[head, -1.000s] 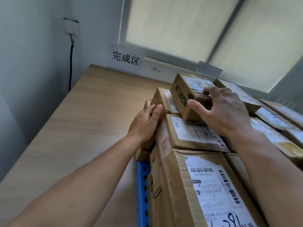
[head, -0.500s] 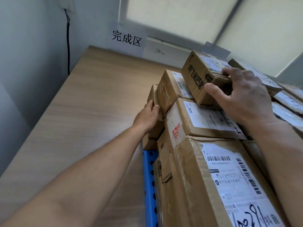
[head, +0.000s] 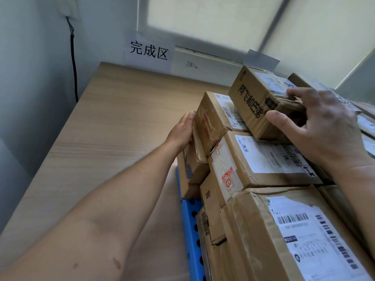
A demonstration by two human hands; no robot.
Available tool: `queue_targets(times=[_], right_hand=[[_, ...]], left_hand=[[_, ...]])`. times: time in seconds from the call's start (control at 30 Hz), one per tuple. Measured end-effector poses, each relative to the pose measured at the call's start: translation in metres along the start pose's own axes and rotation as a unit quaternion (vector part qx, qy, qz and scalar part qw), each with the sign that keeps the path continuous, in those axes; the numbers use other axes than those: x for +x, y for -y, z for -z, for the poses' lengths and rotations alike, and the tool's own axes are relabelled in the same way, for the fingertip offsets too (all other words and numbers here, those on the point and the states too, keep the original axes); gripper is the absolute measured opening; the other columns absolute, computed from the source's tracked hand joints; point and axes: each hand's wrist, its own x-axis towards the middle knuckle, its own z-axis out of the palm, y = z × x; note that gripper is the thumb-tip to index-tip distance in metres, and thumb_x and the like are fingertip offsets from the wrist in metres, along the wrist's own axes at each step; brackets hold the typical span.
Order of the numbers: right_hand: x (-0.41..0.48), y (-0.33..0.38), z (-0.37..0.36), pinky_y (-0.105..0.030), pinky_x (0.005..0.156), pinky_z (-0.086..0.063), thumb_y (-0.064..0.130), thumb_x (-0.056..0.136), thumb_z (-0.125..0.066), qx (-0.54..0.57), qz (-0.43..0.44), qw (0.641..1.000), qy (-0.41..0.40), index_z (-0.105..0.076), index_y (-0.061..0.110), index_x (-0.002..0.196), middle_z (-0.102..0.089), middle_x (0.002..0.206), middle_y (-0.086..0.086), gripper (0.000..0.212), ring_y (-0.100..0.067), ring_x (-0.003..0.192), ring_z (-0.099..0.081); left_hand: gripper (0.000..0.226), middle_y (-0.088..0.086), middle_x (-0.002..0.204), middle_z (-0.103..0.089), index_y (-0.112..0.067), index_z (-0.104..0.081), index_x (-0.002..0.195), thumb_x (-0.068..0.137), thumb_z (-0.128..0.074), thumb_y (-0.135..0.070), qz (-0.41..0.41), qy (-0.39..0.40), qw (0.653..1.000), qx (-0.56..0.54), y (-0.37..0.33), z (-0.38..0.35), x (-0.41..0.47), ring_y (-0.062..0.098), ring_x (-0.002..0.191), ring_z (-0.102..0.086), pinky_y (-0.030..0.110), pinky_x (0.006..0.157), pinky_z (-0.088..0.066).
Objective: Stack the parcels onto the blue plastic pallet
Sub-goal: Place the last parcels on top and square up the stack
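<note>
Pallet (head: 191, 230) near full, parcels piled high; right hand (head: 324, 126) fingers clamp top parcel (head: 253, 102) at stack's left edge, left hand (head: 182, 130) flat, fingers loose, bracing side parcel (head: 209, 122); seating left.

Parcels (head: 263, 163) stacked on the pallet (head: 191, 230), with the floor (head: 113, 126) to its left.

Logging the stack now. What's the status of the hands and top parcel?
Right hand gripping top parcel on stack. Left hand flat against side parcel. Blue pallet beneath; nothing blocking.
</note>
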Motion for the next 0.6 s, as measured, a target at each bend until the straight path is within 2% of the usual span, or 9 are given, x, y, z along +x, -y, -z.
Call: queue_targets(times=[0.1, 0.23, 0.3, 0.37, 0.47, 0.6], right_hand=[[0.001, 0.001, 0.0, -0.056, 0.104, -0.03, 0.083, 0.07, -0.027, 0.0, 0.0, 1.0, -0.002, -0.048, 0.026, 0.131, -0.051, 0.13, -0.02, 0.086, -0.038, 0.122, -0.046], [0.0, 0.0, -0.002, -0.055, 0.104, -0.03, 0.081, 0.073, -0.03, -0.002, -0.001, 1.0, -0.006, -0.047, 0.026, 0.131, -0.051, 0.129, -0.02, 0.083, -0.039, 0.122, -0.047], [-0.001, -0.001, -0.003, -0.056, 0.104, -0.032, 0.081, 0.073, -0.031, 0.003, 0.001, 1.0, -0.011, -0.047, 0.026, 0.131, -0.052, 0.128, -0.021, 0.081, -0.039, 0.121, -0.047], [-0.001, -0.001, -0.003, -0.056, 0.104, -0.032, 0.081, 0.073, -0.032, 0.009, 0.002, 1.0, -0.009, -0.047, 0.026, 0.131, -0.051, 0.129, -0.02, 0.081, -0.039, 0.122, -0.046], [0.0, 0.0, -0.003, -0.056, 0.104, -0.031, 0.08, 0.072, -0.033, 0.016, -0.005, 1.0, -0.006, -0.047, 0.027, 0.132, -0.05, 0.131, -0.02, 0.081, -0.039, 0.123, -0.045], [0.0, 0.0, -0.004, -0.06, 0.102, -0.035, 0.081, 0.074, -0.033, 0.023, 0.0, 1.0, -0.012, -0.046, 0.027, 0.132, -0.049, 0.131, -0.021, 0.08, -0.04, 0.122, -0.045]], left_hand=[[0.057, 0.0, 0.154, -0.031, -0.022, -0.031, 0.148, 0.101, -0.02, -0.051, 0.012, -0.015, 0.999, -0.034, 0.001, -0.007, 0.011, 0.017, 0.142, -0.026, 0.033, 0.116, -0.019], [0.056, 0.003, 0.152, -0.034, -0.018, -0.036, 0.146, 0.102, -0.017, -0.048, 0.016, -0.083, 0.995, -0.044, 0.007, -0.003, 0.025, 0.02, 0.141, -0.029, 0.034, 0.116, -0.021], [0.055, 0.001, 0.155, -0.027, -0.017, -0.03, 0.149, 0.103, -0.017, -0.045, 0.023, -0.075, 0.996, -0.038, 0.011, -0.001, 0.032, 0.017, 0.143, -0.022, 0.03, 0.115, -0.016], [0.054, 0.002, 0.155, -0.029, -0.018, -0.03, 0.149, 0.103, -0.018, -0.044, 0.026, -0.049, 0.998, -0.039, 0.017, -0.005, 0.035, 0.017, 0.143, -0.024, 0.029, 0.113, -0.019], [0.053, 0.004, 0.151, -0.036, -0.019, -0.036, 0.146, 0.103, -0.019, -0.044, 0.018, -0.046, 0.998, -0.034, 0.023, -0.014, 0.031, 0.02, 0.139, -0.031, 0.036, 0.115, -0.023], [0.053, 0.004, 0.151, -0.035, -0.016, -0.036, 0.146, 0.103, -0.018, -0.042, 0.01, -0.058, 0.998, -0.026, 0.026, -0.017, 0.029, 0.02, 0.14, -0.029, 0.04, 0.116, -0.021]])
